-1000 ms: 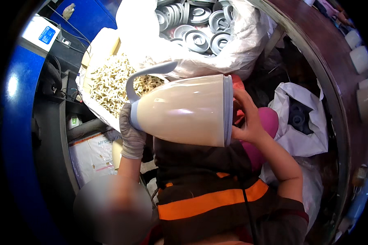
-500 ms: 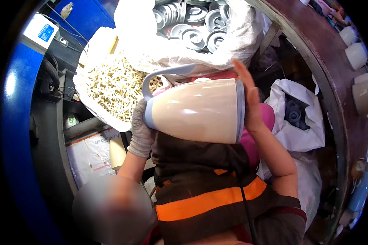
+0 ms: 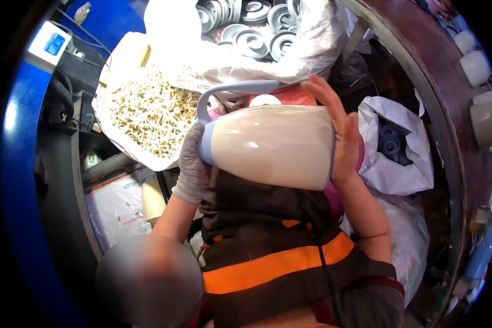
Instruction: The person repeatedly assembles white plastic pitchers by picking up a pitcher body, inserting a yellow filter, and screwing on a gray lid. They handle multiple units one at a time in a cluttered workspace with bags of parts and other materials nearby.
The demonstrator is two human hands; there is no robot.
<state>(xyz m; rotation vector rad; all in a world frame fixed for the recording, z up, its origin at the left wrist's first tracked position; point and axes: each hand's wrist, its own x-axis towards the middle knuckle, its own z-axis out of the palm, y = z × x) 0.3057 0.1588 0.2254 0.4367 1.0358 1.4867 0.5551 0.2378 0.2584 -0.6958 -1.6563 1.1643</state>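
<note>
A cream jug [image 3: 273,145] with a blue-grey collar and a long curved handle [image 3: 235,86] lies sideways in front of my body. My left hand [image 3: 192,164], in a grey knit glove, is closed round the collar at its narrow end. At the wide base, my bare right hand [image 3: 341,136] rests its palm against the rim, with the fingers stretched out and pointing up. The handle stands on the far side of the jug, its free end reaching right. The jug's mouth is hidden behind my gloved hand.
Beyond the jug, a white bag [image 3: 188,54] holds round grey lids [image 3: 251,44]. A sack of small pale pieces [image 3: 147,112] stands left, near a cream cup-like part [image 3: 153,201]. Another white bag [image 3: 402,112] holds dark grey parts. A brown curved bench edge [image 3: 421,71] bounds the right.
The jug has shifted slightly right and turned, so less of its blue-grey base rim shows. My right palm has come closer against the base. My left hand keeps its hold on the collar.
</note>
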